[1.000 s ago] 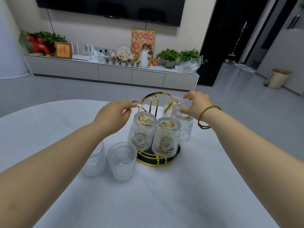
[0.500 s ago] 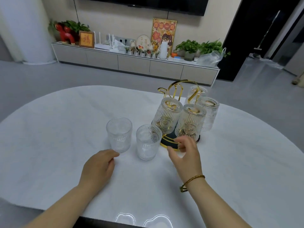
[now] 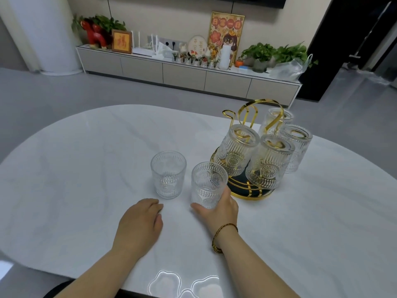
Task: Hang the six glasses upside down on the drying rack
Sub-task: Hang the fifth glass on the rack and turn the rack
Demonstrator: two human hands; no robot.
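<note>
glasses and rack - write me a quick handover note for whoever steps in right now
Right hand: wrapped around the base of the nearer upright glass, which is at or just above the table.
Left hand: palm down on the table, holding nothing, just short of the other upright glass.
Drying rack: stands right of the two loose glasses, with four glasses hung upside down, two in front and two behind. One bare gold hook shows at the back left.
Done: four of six hung.
Left: invert and hang the gripped glass, then the last one.
</note>
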